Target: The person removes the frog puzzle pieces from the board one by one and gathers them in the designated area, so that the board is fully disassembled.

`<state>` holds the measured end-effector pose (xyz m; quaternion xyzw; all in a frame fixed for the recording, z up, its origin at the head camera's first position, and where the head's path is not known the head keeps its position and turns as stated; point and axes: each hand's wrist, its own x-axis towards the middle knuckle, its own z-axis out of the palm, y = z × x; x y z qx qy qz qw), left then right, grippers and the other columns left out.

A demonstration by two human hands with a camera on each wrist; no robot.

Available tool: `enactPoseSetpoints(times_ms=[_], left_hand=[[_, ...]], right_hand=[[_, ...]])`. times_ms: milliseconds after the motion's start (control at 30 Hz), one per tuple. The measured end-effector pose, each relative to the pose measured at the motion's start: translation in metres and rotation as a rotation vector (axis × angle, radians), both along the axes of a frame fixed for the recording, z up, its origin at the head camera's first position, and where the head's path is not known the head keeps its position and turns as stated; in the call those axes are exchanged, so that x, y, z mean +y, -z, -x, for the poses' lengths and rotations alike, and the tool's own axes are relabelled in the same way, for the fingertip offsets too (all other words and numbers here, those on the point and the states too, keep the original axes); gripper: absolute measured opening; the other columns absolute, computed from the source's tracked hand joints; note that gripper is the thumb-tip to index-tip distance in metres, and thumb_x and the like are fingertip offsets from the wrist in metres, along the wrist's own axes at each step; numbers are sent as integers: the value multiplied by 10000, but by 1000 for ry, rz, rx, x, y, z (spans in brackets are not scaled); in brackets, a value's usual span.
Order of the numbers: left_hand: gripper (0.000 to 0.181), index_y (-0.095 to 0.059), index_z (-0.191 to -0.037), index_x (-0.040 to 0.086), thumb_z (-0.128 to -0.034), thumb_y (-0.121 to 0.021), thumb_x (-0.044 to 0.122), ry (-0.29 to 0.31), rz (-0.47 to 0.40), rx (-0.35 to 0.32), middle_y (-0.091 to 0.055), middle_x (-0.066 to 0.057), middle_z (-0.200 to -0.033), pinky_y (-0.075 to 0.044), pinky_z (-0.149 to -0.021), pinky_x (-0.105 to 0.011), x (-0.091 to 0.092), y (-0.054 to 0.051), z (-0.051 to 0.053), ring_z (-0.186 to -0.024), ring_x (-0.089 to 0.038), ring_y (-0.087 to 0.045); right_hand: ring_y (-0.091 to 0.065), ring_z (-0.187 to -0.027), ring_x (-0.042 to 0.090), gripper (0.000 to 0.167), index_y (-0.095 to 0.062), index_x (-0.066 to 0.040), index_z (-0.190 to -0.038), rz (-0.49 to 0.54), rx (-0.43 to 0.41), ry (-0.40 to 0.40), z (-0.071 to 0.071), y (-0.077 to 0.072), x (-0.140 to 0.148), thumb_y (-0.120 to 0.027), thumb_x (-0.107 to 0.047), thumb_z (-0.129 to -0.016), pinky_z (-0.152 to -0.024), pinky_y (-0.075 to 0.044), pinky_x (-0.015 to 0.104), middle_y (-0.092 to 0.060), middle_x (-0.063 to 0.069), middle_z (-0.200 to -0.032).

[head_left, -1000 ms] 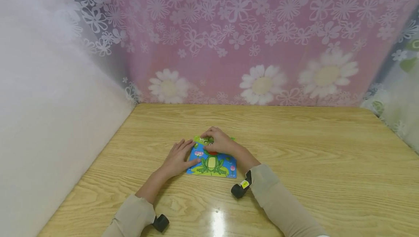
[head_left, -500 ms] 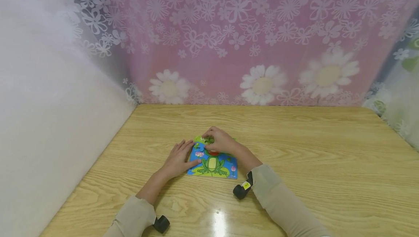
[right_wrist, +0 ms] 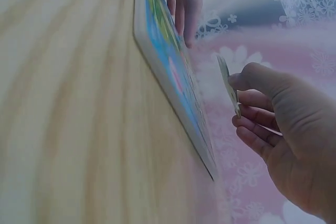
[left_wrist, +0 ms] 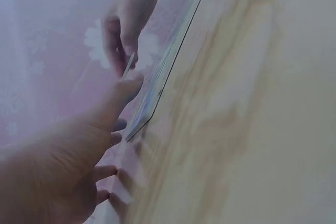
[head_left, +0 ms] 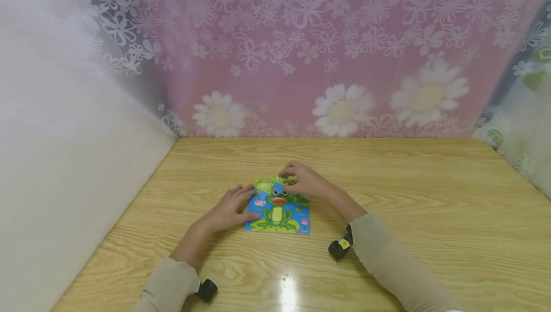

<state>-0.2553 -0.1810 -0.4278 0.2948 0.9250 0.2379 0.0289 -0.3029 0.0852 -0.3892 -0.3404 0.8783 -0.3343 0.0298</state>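
Observation:
A square frog picture board (head_left: 277,216) lies flat on the table, blue and green, with a green frog on it. My left hand (head_left: 228,210) rests at its left edge, fingers spread, thumb on the lower left part. My right hand (head_left: 307,181) is over the board's upper right corner. In the right wrist view, that hand (right_wrist: 294,124) pinches a thin flat piece (right_wrist: 229,86) between thumb and fingers, above the board (right_wrist: 176,77). The piece (left_wrist: 128,65) shows edge-on in the left wrist view, beyond the left hand (left_wrist: 68,156).
The wooden table (head_left: 387,197) spreads around the board. A pink flowered cloth (head_left: 275,87) hangs behind it, and a white surface (head_left: 77,125) stands along the left. A black device (head_left: 340,250) is strapped at the right wrist, another (head_left: 207,290) at the left.
My right hand has moved right and up from the frog's head to the upper right corner, uncovering the head and the board's upper left. The left hand has barely moved.

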Motion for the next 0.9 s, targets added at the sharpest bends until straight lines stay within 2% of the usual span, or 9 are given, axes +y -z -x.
enactPoseSetpoints(times_ms=[167, 400, 667, 900], left_hand=[[826, -292, -1446, 85, -820, -630, 505, 65, 26, -70, -198, -96, -1497, -12, -1052, -549, -3, -12, -1, -1356, -370, -50], [901, -252, -1461, 93, -780, -683, 497, 84, 71, -150, -163, -82, -1507, -6, -1057, -534, -3, -22, -4, -1364, -342, -12], [935, -241, -1466, 106, -760, -681, 532, 83, 80, -165, -151, -69, -1512, -21, -1052, -549, -4, -20, -3, -1364, -337, -4], [940, -249, -1462, 95, -753, -690, 527, 79, 80, -168, -151, -72, -1512, -20, -1047, -561, -3, -20, -3, -1363, -346, 0]], right_hand=[[-554, -977, 212, 343, -616, -62, -1165, -18, 50, 18, -3, -4, 20, -659, -166, -841, -784, -485, 333, -512, 21, -1073], [-532, -965, 214, 341, -628, -61, -1151, -3, 79, 45, -11, -3, 46, -663, -156, -826, -799, -456, 400, -527, 35, -1086], [-525, -982, 236, 329, -641, -70, -1131, 25, 79, 102, -18, -1, 77, -668, -127, -808, -805, -449, 421, -531, 50, -1111], [-527, -999, 271, 305, -643, -39, -1111, 46, 94, 112, -18, 6, 99, -667, -84, -810, -814, -452, 444, -534, 74, -1094]])
